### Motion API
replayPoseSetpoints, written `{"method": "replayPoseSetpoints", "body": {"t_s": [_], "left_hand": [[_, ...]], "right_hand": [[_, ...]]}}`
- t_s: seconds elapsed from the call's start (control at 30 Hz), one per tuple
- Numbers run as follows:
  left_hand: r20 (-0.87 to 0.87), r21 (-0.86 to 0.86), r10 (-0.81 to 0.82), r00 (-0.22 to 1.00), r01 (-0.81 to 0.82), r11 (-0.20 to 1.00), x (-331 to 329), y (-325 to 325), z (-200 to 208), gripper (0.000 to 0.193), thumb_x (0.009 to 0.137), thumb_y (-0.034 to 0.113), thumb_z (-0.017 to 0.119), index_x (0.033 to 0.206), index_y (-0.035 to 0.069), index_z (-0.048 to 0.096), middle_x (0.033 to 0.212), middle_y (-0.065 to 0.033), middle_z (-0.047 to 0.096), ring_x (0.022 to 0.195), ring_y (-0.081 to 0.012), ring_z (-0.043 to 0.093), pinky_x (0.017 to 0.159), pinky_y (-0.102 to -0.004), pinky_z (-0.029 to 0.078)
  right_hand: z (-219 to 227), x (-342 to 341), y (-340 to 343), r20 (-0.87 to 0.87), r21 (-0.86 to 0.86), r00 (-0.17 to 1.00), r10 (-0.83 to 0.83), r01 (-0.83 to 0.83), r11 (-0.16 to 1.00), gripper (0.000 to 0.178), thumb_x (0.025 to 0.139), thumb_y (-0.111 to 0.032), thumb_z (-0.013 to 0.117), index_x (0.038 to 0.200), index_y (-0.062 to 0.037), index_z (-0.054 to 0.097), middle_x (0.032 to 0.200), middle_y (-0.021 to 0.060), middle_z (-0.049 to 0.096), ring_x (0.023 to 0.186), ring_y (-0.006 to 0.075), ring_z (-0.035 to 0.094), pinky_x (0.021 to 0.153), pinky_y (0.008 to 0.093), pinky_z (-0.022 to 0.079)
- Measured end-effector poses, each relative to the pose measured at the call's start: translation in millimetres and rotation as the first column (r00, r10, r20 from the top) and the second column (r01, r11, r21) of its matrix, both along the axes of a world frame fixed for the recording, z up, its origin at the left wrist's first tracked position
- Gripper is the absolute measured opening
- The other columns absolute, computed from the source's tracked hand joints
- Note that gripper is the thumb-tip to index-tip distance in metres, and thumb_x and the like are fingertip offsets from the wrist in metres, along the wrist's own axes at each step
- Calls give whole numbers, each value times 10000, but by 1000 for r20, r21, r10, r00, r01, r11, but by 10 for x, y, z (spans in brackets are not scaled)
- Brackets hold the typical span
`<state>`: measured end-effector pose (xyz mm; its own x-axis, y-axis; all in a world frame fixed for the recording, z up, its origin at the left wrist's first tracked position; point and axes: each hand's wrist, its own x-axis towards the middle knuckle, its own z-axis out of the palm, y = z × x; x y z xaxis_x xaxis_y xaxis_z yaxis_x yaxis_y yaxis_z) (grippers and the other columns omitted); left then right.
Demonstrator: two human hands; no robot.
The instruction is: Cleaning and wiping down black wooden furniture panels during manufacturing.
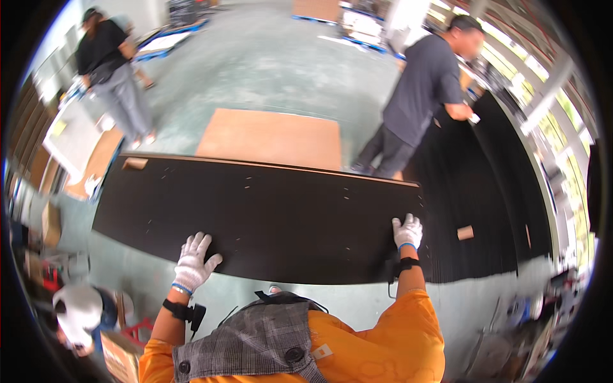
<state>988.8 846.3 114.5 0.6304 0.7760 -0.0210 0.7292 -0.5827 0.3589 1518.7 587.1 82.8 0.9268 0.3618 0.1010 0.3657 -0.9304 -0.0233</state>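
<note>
A long black panel (281, 217) lies flat in front of me, with small light marks on its top and a light brown strip along its far edge. My left hand (195, 263), in a white knitted glove, rests with fingers spread on the panel's near edge, left of the middle. Toward the right end, my right hand (407, 231), gloved alike, lies with its fingers stretched over the black surface. Neither hand grips anything that I can see. A small brown piece (135, 163) sits at the panel's far left corner.
Beside the panel on the right are large black sheets (472, 198) with a brown piece (465, 232) on top. A person (418, 96) leans over them. Beyond the panel is a brown board (271, 137). Another person (110, 70) stands far left; someone in white (80, 313) is low at left.
</note>
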Motion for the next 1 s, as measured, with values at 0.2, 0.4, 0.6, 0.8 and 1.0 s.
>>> {"method": "replayPoseSetpoints", "body": {"t_s": [0.2, 0.4, 0.6, 0.8, 1.0], "left_hand": [[-118, 148, -70, 991, 87, 985, 69, 6, -335, 700, 783, 336, 650, 1373, 46, 409, 1478, -200, 301, 1366, -440, 235, 1141, -540, 130], [-238, 216, -68, 969, 121, 969, -120, 96, -494, 695, 850, 317, 547, 1436, 29, 308, 1532, -193, 202, 1415, -410, 146, 1161, -518, 66], [-314, 177, -71, 947, 132, 975, -66, 46, -374, 667, 893, 298, 481, 1456, 21, 252, 1534, -205, 173, 1417, -408, 138, 1164, -510, 69], [-316, 201, -47, 948, 116, 973, 36, -63, -278, 603, 956, 314, 452, 1463, 48, 263, 1546, -162, 181, 1422, -369, 163, 1165, -484, 104], [-369, 173, 5, 929, 63, 983, 108, -193, -115, 593, 972, 364, 409, 1474, 89, 257, 1555, -120, 180, 1430, -329, 157, 1170, -456, 109]], "right_hand": [[-61, 147, -1263, -237, 118, 899, -368, 403, 908, 634, 879, -583, 451, 1199, -50, 575, 1149, 202, 629, 1098, 346, 594, 946, 437, 463], [106, -23, -1010, -308, 67, 868, -389, 428, 901, 589, 901, -549, 438, 1113, -26, 608, 1142, 230, 619, 1092, 351, 592, 936, 440, 466], [156, -91, -1078, -379, 134, 859, -345, 420, 898, 611, 893, -559, 458, 1207, -44, 556, 1205, 189, 598, 1142, 339, 559, 971, 416, 440], [156, -588, -1542, -340, 128, 871, -355, 416, 900, 703, 885, -557, 472, 1369, -54, 391, 1270, 200, 540, 1162, 352, 529, 972, 422, 433], [-618, -1831, -2807, -505, 45, 708, -494, 593, 804, 559, 895, -511, 456, 1189, -58, 601, 1206, 193, 596, 1125, 376, 553, 957, 433, 440]]}}
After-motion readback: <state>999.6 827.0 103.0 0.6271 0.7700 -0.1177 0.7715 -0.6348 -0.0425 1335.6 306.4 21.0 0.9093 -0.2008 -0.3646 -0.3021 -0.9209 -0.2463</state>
